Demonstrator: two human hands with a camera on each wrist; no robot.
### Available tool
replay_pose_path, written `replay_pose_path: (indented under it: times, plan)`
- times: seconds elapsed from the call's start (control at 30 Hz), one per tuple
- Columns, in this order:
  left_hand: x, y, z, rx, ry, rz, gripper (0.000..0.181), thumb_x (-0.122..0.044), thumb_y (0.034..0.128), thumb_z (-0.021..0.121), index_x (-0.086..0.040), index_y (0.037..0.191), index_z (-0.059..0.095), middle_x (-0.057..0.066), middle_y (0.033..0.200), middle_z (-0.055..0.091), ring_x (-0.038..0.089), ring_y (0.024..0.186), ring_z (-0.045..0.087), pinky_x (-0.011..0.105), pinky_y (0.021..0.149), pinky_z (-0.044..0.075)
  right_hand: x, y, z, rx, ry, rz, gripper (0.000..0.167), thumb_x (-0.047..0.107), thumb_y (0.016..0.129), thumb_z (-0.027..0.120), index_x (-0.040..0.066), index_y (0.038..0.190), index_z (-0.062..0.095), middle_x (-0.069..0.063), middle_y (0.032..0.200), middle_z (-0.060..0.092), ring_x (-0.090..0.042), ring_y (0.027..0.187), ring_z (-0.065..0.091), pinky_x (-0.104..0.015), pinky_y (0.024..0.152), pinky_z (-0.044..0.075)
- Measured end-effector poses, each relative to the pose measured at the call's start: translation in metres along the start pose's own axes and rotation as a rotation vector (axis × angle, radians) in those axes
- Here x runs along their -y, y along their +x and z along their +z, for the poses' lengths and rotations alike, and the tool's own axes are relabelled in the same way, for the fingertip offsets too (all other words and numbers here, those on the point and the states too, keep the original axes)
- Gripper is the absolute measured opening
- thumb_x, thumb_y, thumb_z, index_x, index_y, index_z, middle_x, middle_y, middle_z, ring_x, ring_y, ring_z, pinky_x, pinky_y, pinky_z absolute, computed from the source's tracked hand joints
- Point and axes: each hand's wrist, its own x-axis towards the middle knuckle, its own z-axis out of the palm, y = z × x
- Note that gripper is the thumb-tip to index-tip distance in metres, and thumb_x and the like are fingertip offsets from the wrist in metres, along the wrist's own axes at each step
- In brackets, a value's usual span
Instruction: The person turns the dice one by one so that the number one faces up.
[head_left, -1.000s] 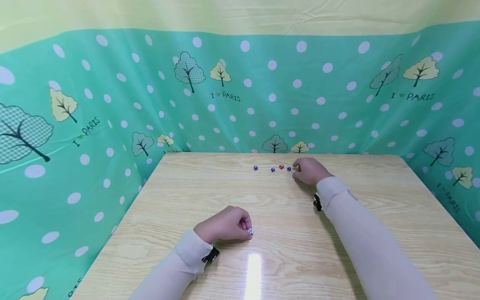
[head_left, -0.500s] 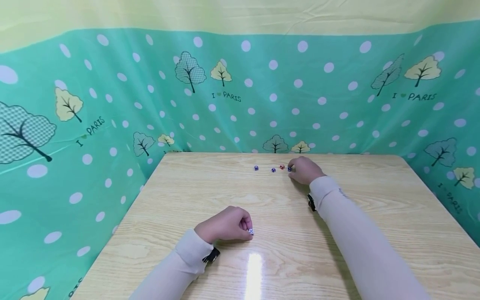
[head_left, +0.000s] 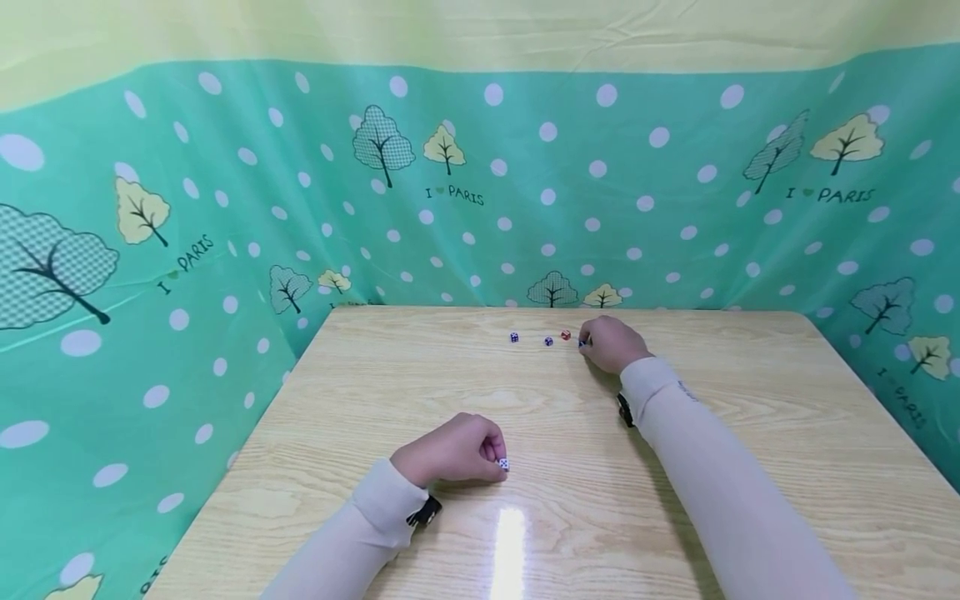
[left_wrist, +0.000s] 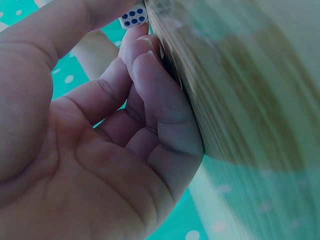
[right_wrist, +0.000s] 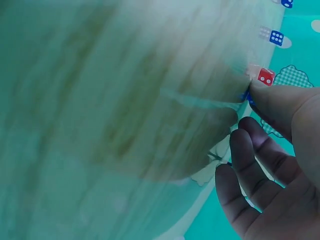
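My left hand (head_left: 456, 450) pinches a white die (head_left: 504, 464) just above the near part of the table. The left wrist view shows this die (left_wrist: 133, 17) with blue pips between thumb and finger. Farther off, my right hand (head_left: 613, 343) pinches a blue die (head_left: 582, 343), mostly hidden behind the thumb in the right wrist view. Beside that hand lies a red die (head_left: 566, 335) with white pips. Two more blue dice are spaced out to its left, the nearer blue die (head_left: 548, 341) and the leftmost blue die (head_left: 514, 337).
The light wooden table (head_left: 390, 367) reaches back to a green and cream curtain (head_left: 465, 250) with dots and trees, which also hangs along both sides. A bright light reflection (head_left: 508, 550) lies on the table near the front edge.
My right hand has moved a little left to the rightmost blue die and taken hold of it. My left hand stays in place with the white die.
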Motion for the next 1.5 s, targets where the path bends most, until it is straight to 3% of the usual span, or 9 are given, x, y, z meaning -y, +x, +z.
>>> replay_pose_path:
  times: [0.3, 0.77, 1.33, 1.5]
  plan:
    - [0.001, 0.001, 0.001, -0.004, 0.011, 0.001, 0.019, -0.016, 0.0822, 0.086, -0.018, 0.082, 0.068, -0.008, 0.077, 0.065, 0.004, 0.071, 0.058, 0.021, 0.069, 0.052, -0.002, -0.007, -0.003, 0.016, -0.06, 0.0, 0.013, 0.018, 0.1, 0.067, 0.007, 0.104, 0.073, -0.008, 0.102, 0.071, -0.025, 0.094, 0.067, -0.047, 0.087, 0.057]
    - [0.003, 0.0, 0.001, -0.013, 0.013, 0.01, 0.018, -0.016, 0.0823, 0.086, -0.018, 0.081, 0.068, -0.008, 0.076, 0.064, 0.004, 0.071, 0.057, 0.021, 0.068, 0.051, -0.001, -0.035, -0.001, 0.002, -0.029, -0.057, 0.012, 0.018, 0.1, 0.069, 0.009, 0.104, 0.075, -0.007, 0.104, 0.071, -0.024, 0.096, 0.067, -0.047, 0.088, 0.057]
    - [0.003, 0.002, 0.003, -0.019, 0.012, 0.021, 0.019, -0.016, 0.0813, 0.086, -0.018, 0.08, 0.068, -0.008, 0.075, 0.064, 0.004, 0.07, 0.058, 0.021, 0.068, 0.051, 0.017, -0.095, -0.005, 0.046, -0.009, -0.198, 0.004, 0.015, 0.094, 0.076, 0.015, 0.09, 0.075, 0.004, 0.091, 0.068, -0.011, 0.08, 0.061, -0.037, 0.075, 0.055]
    - [0.004, 0.002, 0.004, -0.018, 0.016, 0.021, 0.019, -0.016, 0.0811, 0.086, -0.018, 0.08, 0.068, -0.009, 0.075, 0.064, 0.004, 0.07, 0.058, 0.021, 0.069, 0.051, 0.023, -0.113, -0.002, 0.026, -0.009, -0.235, 0.006, 0.011, 0.091, 0.077, 0.016, 0.089, 0.074, 0.006, 0.089, 0.066, -0.009, 0.078, 0.057, -0.034, 0.073, 0.054]
